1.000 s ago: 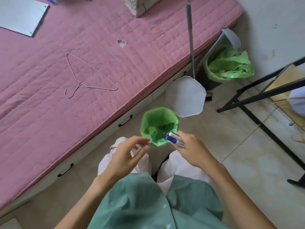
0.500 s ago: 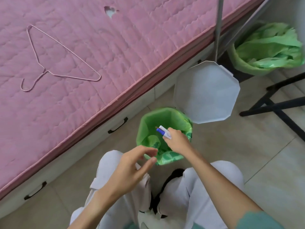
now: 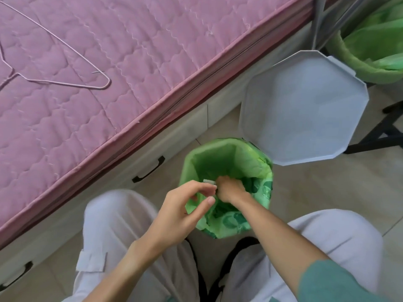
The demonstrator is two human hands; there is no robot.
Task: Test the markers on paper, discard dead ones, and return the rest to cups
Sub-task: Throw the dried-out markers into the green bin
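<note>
A small bin lined with a green bag stands on the floor between my knees, its white octagonal lid swung open behind it. My right hand is lowered inside the bin mouth, fingers curled round a marker; only its white end shows past my knuckles. My left hand hovers at the bin's near left rim, fingers loosely bent, holding nothing. No paper or cups are in view.
A bed with a pink quilted mattress fills the left, with drawers under it and a wire hanger on top. A second green-lined bin stands at the far right beside a black metal frame.
My head has moved closer over the bin. My right hand has dropped from above the rim down into the bin with the marker, whose blue part is now hidden. My left hand stays near the rim.
</note>
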